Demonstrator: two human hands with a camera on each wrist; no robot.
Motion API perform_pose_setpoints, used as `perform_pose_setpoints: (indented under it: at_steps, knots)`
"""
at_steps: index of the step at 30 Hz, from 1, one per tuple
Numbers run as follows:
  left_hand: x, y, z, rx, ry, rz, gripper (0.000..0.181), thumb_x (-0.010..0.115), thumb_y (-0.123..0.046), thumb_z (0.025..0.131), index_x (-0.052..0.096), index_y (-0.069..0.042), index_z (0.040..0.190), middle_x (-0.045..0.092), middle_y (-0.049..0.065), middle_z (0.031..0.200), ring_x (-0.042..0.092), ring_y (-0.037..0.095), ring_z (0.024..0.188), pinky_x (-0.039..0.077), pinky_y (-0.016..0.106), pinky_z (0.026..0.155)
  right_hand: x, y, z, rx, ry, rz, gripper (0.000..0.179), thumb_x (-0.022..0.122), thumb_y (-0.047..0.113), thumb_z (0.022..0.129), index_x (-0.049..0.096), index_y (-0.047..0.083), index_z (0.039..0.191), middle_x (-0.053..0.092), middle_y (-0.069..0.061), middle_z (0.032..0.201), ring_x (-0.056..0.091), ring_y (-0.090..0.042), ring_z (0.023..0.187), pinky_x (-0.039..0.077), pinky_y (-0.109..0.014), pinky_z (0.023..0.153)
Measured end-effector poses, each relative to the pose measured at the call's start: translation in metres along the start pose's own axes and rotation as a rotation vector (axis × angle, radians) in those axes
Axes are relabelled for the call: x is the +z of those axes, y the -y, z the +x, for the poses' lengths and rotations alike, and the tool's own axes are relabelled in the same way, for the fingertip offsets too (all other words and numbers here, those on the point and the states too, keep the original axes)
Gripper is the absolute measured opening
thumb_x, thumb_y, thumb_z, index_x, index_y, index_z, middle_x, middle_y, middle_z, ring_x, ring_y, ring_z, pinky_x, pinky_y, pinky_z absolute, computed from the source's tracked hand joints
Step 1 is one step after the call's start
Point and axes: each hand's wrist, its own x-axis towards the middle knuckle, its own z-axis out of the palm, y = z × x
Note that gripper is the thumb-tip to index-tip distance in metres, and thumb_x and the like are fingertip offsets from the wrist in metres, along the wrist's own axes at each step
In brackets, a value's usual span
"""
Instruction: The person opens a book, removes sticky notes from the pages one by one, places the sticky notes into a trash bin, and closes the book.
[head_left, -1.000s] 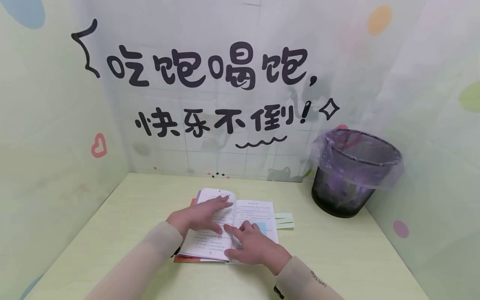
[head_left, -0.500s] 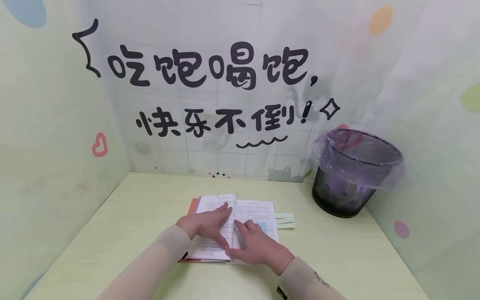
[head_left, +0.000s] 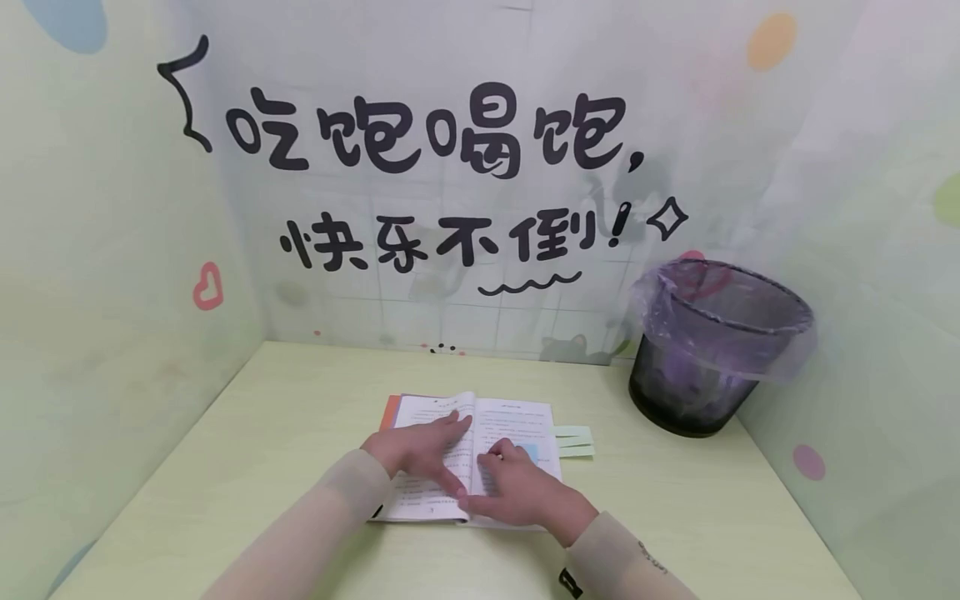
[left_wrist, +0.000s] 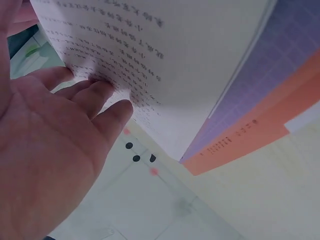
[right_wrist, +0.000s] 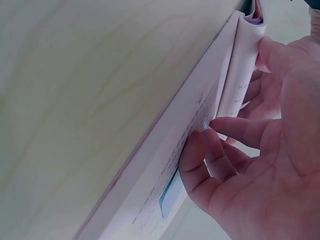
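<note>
An open book (head_left: 517,417) with printed pages lies on the table. My left hand (head_left: 431,450) rests on its left page, fingers extended toward the fold. In the left wrist view those fingertips (left_wrist: 120,112) touch the printed page, and a purple sheet and an orange cover (left_wrist: 240,142) show behind it. My right hand (head_left: 521,487) rests on the right page with loosely bent fingers, its thumb by the fold near the left thumb. In the right wrist view its bent fingers (right_wrist: 197,165) touch the page beside a light blue patch (right_wrist: 171,192); whether they pinch anything is unclear.
Pale green paper strips (head_left: 575,442) stick out from the book's right side. A dark wastebasket (head_left: 690,392) with a purple plastic liner stands at the back right of the pale table (head_left: 247,467). Printed wall sheets enclose the back and sides.
My left hand has slid right and down toward the fold, and the left page lies flatter. My right hand has shifted slightly right, its index finger now more bent.
</note>
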Motion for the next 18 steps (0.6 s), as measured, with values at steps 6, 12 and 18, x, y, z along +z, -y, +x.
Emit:
perform_pose_setpoints:
  at_steps: [6,12,18]
  knots:
    - [0.000,-0.006,0.000,-0.026,-0.012,0.035,0.126,0.098,-0.055,0.078,0.028,-0.020,0.176,0.018,0.013,0.185,0.022,0.037,0.171,0.026,0.061,0.136,-0.007,-0.011,-0.002,-0.051,-0.040,-0.043,0.068,0.072,0.058,0.101,0.067,0.006,0.146,0.062,-0.015,0.143,0.064,-0.029,0.128,0.058,-0.048,0.111]
    - [0.001,-0.009,0.001,-0.052,-0.023,0.023,0.124,0.099,-0.052,0.077,0.029,-0.023,0.176,0.019,0.010,0.186,0.022,0.035,0.171,0.027,0.061,0.136,-0.023,-0.032,-0.007,0.038,-0.094,0.008,0.060,0.079,0.045,0.099,0.067,0.006,0.145,0.064,-0.016,0.140,0.065,-0.032,0.127,0.057,-0.056,0.112]
    - [0.004,-0.010,0.003,-0.086,-0.031,0.018,0.124,0.100,-0.053,0.075,0.031,-0.027,0.175,0.020,0.007,0.186,0.022,0.037,0.171,0.027,0.064,0.135,-0.032,-0.053,-0.011,0.167,-0.133,0.004,0.053,0.083,0.032,0.096,0.069,0.006,0.140,0.066,-0.013,0.134,0.066,-0.027,0.117,0.058,-0.053,0.110]
